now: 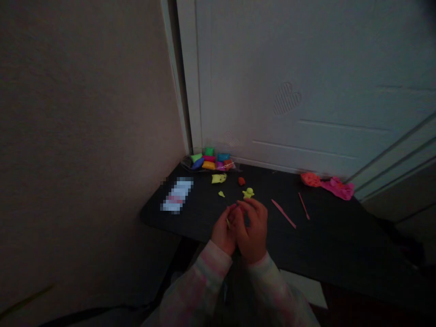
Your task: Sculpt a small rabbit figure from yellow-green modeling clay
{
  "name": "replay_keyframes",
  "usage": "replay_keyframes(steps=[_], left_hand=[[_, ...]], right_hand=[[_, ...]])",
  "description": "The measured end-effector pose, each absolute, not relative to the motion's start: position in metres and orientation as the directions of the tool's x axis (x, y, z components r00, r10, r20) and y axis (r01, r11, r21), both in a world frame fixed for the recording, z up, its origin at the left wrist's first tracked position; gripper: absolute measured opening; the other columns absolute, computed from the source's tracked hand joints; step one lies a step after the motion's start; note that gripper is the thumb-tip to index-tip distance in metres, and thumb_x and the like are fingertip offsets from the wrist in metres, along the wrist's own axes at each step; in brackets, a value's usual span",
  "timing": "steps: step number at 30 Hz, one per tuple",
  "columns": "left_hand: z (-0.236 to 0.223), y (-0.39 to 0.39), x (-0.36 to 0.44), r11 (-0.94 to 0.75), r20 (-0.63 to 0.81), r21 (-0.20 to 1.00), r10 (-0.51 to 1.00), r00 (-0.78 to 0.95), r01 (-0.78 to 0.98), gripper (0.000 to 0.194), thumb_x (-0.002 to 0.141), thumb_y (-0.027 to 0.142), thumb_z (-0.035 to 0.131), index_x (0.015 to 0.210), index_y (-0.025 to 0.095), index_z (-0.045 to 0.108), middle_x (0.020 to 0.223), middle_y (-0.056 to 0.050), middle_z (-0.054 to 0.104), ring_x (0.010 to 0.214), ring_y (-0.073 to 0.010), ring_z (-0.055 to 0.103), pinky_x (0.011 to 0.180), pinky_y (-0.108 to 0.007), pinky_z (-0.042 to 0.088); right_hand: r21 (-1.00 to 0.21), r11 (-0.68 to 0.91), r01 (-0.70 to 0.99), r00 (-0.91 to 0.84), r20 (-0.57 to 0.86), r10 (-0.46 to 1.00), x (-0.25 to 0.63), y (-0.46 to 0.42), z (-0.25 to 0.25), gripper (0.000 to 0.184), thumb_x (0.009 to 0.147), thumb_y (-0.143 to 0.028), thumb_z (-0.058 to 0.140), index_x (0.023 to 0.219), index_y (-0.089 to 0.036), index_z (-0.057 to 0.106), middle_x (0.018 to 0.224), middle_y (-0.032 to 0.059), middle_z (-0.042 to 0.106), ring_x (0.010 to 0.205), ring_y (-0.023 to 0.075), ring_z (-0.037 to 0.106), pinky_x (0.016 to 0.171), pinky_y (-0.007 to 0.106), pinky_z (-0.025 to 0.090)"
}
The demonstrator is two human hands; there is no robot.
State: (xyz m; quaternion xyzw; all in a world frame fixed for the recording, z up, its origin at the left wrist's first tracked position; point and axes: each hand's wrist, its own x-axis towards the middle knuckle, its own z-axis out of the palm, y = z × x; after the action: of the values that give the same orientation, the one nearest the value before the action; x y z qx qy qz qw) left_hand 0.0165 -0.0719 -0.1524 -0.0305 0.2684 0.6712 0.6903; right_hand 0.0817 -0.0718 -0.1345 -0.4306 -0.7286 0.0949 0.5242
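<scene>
My left hand (224,231) and my right hand (252,231) are together above the front part of the dark table, fingers curled in towards each other. A small pale-yellow bit of modelling clay (228,223) shows at the fingers of my left hand. What my right fingertips pinch is hidden behind the hand. Just beyond them lies a small yellow clay figure (248,193) with a round head. Nearby are a loose yellow clay scrap (221,194), a red-orange clay lump (241,181) and an opened yellow clay packet (218,178).
A clear bag of several coloured clay packets (209,165) stands against the white door (238,91). Two pink modelling tools (284,213) (304,205) lie to the right. Orange and pink crumpled material (337,187) sits at the back right. A blurred-out white item (177,195) is at left.
</scene>
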Motion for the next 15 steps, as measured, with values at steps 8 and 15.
replay_keyframes(steps=[8, 15], left_hand=[[-0.138, -0.07, 0.014, 0.055, -0.407, 0.478, 0.898, -0.166, -0.877, 0.014, 0.079, 0.014, 0.046, 0.082, 0.011, 0.059, 0.082, -0.01, 0.064, 0.079, -0.0147, 0.062, 0.083, -0.029, 0.043], [-0.129, -0.09, 0.003, 0.037, -0.288, 0.693, 0.93, -0.23, -0.72, 0.009, 0.066, 0.016, 0.065, 0.075, 0.013, 0.065, 0.071, -0.003, 0.065, 0.068, -0.0117, 0.058, 0.066, -0.022, 0.043]], right_hand=[[-0.779, 0.53, 0.335, -0.298, 0.446, 0.844, 0.091, -0.073, -0.146, 0.013, 0.077, -0.02, 0.051, 0.082, -0.02, 0.063, 0.083, 0.0049, 0.066, 0.082, 0.0187, 0.058, 0.079, 0.035, 0.042], [-0.935, 0.304, 0.18, -0.102, 0.29, 0.952, 0.103, -0.071, -0.137, 0.017, 0.077, -0.03, 0.053, 0.083, -0.015, 0.059, 0.077, 0.005, 0.065, 0.07, 0.0158, 0.062, 0.063, 0.028, 0.05]])
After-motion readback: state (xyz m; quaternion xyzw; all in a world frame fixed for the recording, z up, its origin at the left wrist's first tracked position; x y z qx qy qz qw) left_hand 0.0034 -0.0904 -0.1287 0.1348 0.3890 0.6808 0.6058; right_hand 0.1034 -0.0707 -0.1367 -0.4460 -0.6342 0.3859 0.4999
